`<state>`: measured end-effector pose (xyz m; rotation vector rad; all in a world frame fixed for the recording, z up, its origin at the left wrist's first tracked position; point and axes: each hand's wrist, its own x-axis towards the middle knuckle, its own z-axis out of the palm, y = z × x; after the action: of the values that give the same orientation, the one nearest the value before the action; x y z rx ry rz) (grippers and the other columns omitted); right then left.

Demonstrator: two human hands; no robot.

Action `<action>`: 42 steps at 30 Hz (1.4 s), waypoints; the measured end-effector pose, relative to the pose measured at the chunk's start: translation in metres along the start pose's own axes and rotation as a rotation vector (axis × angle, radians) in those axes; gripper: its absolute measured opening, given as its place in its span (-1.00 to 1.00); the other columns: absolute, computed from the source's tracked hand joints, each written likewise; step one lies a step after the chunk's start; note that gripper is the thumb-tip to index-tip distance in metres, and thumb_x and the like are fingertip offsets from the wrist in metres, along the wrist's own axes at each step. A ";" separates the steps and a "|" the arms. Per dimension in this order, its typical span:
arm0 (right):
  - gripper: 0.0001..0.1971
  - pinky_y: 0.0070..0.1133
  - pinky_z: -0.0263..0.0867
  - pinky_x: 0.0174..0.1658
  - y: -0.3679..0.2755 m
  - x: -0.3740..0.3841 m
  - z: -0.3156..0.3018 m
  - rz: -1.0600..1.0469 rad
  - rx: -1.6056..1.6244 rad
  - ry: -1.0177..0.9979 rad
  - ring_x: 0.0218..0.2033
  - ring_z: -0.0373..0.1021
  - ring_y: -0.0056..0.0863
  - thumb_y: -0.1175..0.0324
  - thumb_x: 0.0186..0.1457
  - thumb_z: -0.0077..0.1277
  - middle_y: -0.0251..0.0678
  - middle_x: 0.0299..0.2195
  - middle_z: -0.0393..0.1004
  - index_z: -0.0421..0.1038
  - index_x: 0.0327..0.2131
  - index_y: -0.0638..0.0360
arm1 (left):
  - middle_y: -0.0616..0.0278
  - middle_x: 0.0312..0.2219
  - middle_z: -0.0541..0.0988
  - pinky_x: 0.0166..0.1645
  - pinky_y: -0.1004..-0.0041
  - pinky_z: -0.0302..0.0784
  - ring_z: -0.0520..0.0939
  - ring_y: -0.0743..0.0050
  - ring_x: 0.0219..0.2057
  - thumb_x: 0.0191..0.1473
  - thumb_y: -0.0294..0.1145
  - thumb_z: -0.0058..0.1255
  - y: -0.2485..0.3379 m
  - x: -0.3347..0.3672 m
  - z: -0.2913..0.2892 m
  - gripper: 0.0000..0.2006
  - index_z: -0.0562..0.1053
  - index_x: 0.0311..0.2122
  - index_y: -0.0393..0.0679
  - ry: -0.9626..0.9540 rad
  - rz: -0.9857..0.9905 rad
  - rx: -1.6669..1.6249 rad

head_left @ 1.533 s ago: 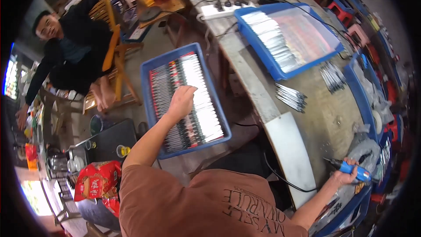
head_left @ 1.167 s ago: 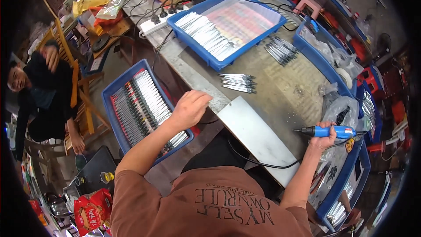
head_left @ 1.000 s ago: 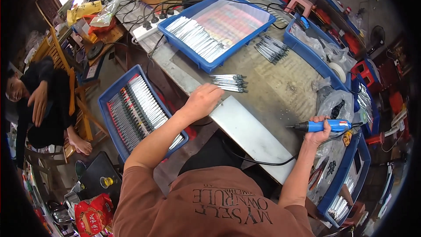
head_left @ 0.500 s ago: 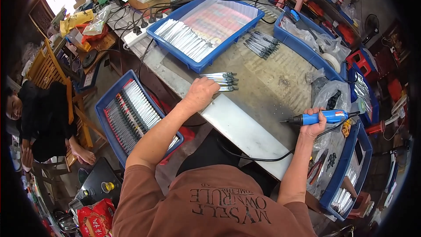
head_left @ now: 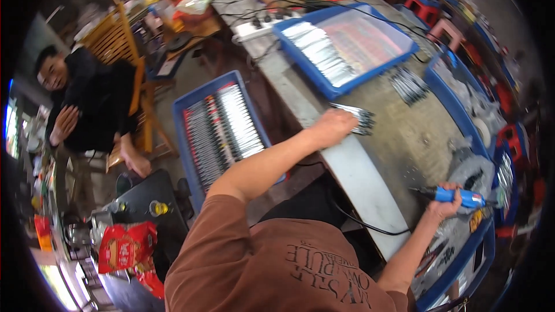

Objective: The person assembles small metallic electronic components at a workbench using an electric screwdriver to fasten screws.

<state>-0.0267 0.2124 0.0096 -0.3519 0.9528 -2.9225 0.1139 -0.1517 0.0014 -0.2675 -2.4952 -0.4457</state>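
My left hand (head_left: 335, 128) is closed over the near ends of a small bunch of slim silver pens (head_left: 363, 120), whose dark tips stick out to its right. The bunch lies on the table near its left edge, by a white board (head_left: 370, 188). In my right hand (head_left: 446, 207), the fingers are wrapped round a blue electric screwdriver (head_left: 451, 195) with a black nose and a thin bit pointing left. It is held over the right side of the table. Motion blurs both hands, and the fingertips of the left are hidden.
A blue tray (head_left: 341, 89) of silver pens stands behind my left hand, beside a dark pen pile (head_left: 409, 85). Another filled blue tray (head_left: 199, 196) is lower left. A seated person (head_left: 95, 98) is at left. A black cable (head_left: 370, 228) crosses the board.
The whole view has swung, so the table and both hands appear farther right and more of the seated person shows. My left hand stays at the pens, my right keeps the screwdriver.
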 end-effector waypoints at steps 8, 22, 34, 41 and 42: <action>-0.81 -0.52 0.07 -0.37 0.003 0.010 -0.014 0.013 -0.028 0.024 -0.52 0.12 -0.49 0.43 -0.13 -0.13 -0.33 -0.54 0.21 0.19 -0.35 0.16 | 0.19 -0.53 0.38 -0.36 0.30 0.29 0.42 0.24 -0.39 -0.21 -0.49 -0.20 0.007 0.001 -0.003 -0.94 0.31 -0.53 -0.20 -0.168 -0.109 0.086; -0.77 -0.53 0.06 -0.38 -0.001 0.013 -0.018 -0.025 -0.084 0.016 -0.52 0.12 -0.49 0.41 -0.18 -0.11 -0.35 -0.56 0.16 0.18 -0.36 0.17 | 0.14 -0.55 0.34 -0.36 0.33 0.32 0.42 0.22 -0.47 -0.21 -0.51 -0.18 0.018 -0.012 -0.026 -0.93 0.24 -0.51 -0.19 -0.064 -0.035 0.044; -0.77 -0.49 0.04 -0.33 -0.012 0.016 -0.022 -0.021 -0.067 -0.033 -0.50 0.10 -0.49 0.40 -0.16 -0.10 -0.37 -0.57 0.11 0.15 -0.36 0.17 | 0.04 -0.50 0.41 -0.32 0.33 0.36 0.45 0.11 -0.42 -0.05 -0.50 -0.17 -0.011 -0.159 -0.111 -0.84 0.36 -0.31 -0.26 0.188 -0.610 -0.112; -0.77 -0.49 0.02 -0.32 -0.014 0.019 -0.025 -0.034 -0.116 -0.030 -0.50 0.06 -0.49 0.39 -0.15 -0.09 -0.36 -0.57 0.08 0.16 -0.37 0.22 | 0.01 -0.44 0.45 -0.23 0.28 0.35 0.45 0.06 -0.35 -0.09 -0.44 -0.17 -0.078 -0.258 -0.145 -0.84 0.40 -0.36 -0.22 0.103 -0.909 0.162; -0.77 -0.49 0.01 -0.32 -0.014 0.018 -0.024 -0.018 -0.113 -0.055 -0.50 0.06 -0.49 0.39 -0.15 -0.09 -0.36 -0.57 0.08 0.16 -0.37 0.22 | 0.01 -0.44 0.45 -0.23 0.28 0.35 0.45 0.06 -0.35 -0.09 -0.44 -0.17 -0.090 -0.270 -0.148 -0.84 0.40 -0.36 -0.22 0.104 -0.914 0.160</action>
<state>-0.0497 0.2355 0.0031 -0.4470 1.1159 -2.8654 0.3830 -0.3142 -0.0636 0.9668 -2.4024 -0.5768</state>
